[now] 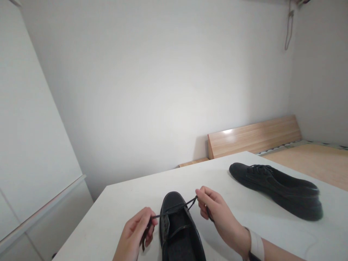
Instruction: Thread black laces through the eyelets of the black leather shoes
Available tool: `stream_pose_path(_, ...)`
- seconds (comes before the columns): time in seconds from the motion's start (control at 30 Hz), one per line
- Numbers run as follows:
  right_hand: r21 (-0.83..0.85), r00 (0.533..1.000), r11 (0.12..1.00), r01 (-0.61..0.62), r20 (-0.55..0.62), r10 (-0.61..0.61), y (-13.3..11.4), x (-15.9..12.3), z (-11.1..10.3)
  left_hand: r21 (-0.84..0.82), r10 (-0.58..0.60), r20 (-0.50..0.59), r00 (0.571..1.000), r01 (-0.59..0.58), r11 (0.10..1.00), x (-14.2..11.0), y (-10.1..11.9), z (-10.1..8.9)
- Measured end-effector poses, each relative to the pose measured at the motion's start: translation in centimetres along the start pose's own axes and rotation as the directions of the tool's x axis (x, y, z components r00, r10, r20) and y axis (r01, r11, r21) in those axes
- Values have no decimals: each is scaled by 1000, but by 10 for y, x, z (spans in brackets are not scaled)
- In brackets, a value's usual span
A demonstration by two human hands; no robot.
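Shoe [179,235] nearest points toe-away, long axis perhaps slightly leftward.

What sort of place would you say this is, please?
Probably a bedroom, though I can't be certain: there seem to be a wooden headboard and a bed base beyond the white table.

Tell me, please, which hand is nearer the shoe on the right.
Right: the right hand is left of that shoe; the left hand is farther left, past the other shoe.
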State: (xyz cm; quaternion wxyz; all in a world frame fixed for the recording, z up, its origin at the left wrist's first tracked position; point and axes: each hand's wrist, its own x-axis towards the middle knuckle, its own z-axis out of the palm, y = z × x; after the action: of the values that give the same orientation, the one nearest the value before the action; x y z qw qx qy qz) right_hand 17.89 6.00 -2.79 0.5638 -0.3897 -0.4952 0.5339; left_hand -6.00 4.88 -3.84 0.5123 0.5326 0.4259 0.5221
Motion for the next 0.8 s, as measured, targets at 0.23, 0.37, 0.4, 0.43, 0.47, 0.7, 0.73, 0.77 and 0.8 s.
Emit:
stream_pose_path(0.23, 77, 986, 985, 157, -67, -152, -1, -2, 1, 135, 140, 187, 972, -166, 977, -8, 4, 7)
stream_pose_path(0.37, 114, 988, 981, 157, -30, -154, -2, -5, 5, 185, 126, 119, 985, -147, 972, -7, 2, 8)
stream_pose_path(0.4, 135, 988, 979, 155, -11, -155, -3, -6, 5, 197, 121, 75, 990, -133, 971, -5, 1, 8)
stream_pose_path(0.43, 155, 989, 977, 146, 4, -148, -4, -6, 5, 205, 105, 35, 994, -110, 973, -4, -1, 7)
stream_pose_path(0.47, 164, 991, 978, 133, 12, -137, -4, -6, 5, 212, 83, 14, 996, -84, 974, -2, -4, 6)
stream_pose_path(0.7, -197, 995, 976, 91, -18, -97, 12, 7, -2, 286, 98, 100, 990, -123, 950, 7, -17, -1)
stream_pose_path(0.73, -217, 997, 973, 79, -3, -81, 16, 8, -2, 276, 107, 108, 988, -133, 952, 8, -18, -1)
stream_pose_path(0.77, -231, 997, 970, 72, 12, -71, 21, 10, -2, 266, 114, 107, 988, -139, 954, 8, -17, -1)
stream_pose_path(0.8, -248, 998, 966, 69, 22, -66, 24, 11, -2, 259, 119, 100, 988, -141, 956, 9, -17, 0)
